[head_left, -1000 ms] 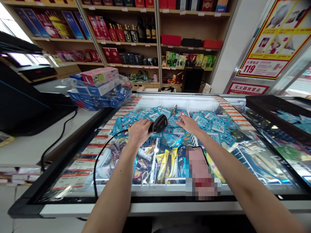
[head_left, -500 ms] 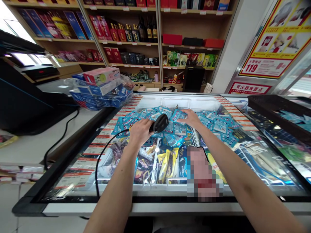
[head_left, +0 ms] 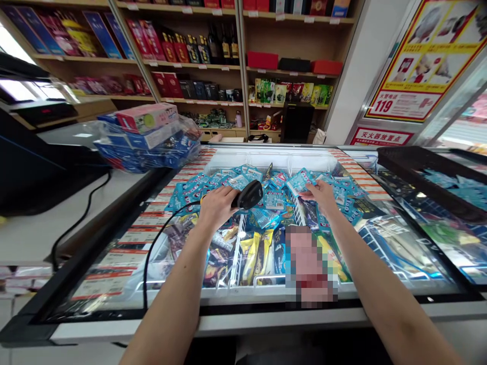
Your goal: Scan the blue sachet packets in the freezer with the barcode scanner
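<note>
My left hand is wrapped round the handle of a black barcode scanner, its head pointing right over the freezer. A cable runs from it down over the front edge. Between the fingers of my right hand is a light-blue packet, pinched at its lower right corner and tilted. More blue packets lie heaped under and around both hands. Nearer me, wire baskets hold yellow-wrapped ice creams and dark-wrapped ones.
The chest freezer has a pale front rim and price labels on its glass. At left, plastic-wrapped boxes sit by a black monitor. A brown tray stands at right. A blurred pink patch lies near the front rim.
My right hand has moved right and slightly toward me with the blue packet, away from the scanner. The left hand keeps its grip on the scanner. The view has shifted slightly.
</note>
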`<state>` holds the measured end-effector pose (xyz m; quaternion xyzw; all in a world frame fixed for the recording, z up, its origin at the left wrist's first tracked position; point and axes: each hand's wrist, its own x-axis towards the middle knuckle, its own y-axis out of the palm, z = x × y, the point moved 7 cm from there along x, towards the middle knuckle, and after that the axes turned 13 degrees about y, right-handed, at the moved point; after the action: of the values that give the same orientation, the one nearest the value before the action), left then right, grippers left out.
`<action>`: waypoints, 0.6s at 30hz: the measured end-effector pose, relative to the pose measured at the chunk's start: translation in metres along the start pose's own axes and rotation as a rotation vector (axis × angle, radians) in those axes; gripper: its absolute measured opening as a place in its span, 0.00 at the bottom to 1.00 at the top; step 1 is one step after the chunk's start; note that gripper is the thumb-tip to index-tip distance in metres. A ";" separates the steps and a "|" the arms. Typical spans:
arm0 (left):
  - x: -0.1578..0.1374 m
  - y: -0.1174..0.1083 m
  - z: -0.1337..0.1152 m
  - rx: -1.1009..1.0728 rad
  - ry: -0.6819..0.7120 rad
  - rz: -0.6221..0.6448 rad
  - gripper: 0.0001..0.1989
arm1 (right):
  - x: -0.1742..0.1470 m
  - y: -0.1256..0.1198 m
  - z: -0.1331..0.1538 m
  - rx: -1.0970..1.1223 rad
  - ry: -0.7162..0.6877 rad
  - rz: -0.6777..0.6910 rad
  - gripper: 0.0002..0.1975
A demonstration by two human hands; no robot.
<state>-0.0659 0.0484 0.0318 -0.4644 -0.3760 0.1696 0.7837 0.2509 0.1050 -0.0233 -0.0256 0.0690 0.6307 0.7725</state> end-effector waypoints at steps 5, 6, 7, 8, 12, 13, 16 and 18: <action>0.007 -0.002 -0.012 -0.006 0.042 0.013 0.14 | 0.009 0.006 -0.015 0.092 0.033 0.076 0.21; 0.008 -0.002 -0.014 -0.012 0.046 0.012 0.14 | 0.010 0.006 -0.015 0.100 0.014 0.079 0.21; 0.009 -0.001 -0.016 -0.021 0.049 0.010 0.14 | 0.011 0.006 -0.015 0.100 -0.006 0.079 0.22; 0.010 -0.001 -0.018 -0.032 0.050 0.009 0.14 | 0.011 0.006 -0.015 0.090 -0.019 0.077 0.23; 0.012 0.004 -0.022 -0.076 0.051 0.014 0.15 | 0.008 0.005 -0.017 0.053 -0.022 0.059 0.29; 0.012 0.005 -0.023 -0.082 0.051 0.014 0.15 | 0.007 0.005 -0.018 0.054 -0.016 0.062 0.28; 0.013 0.006 -0.025 -0.089 0.052 0.007 0.15 | 0.005 0.007 -0.019 0.057 -0.001 0.083 0.23; 0.014 0.004 -0.026 -0.093 0.056 0.001 0.15 | 0.004 0.008 -0.019 0.051 -0.003 0.095 0.21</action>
<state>-0.0367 0.0434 0.0267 -0.5049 -0.3611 0.1393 0.7716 0.2421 0.1083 -0.0421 -0.0018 0.0852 0.6649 0.7420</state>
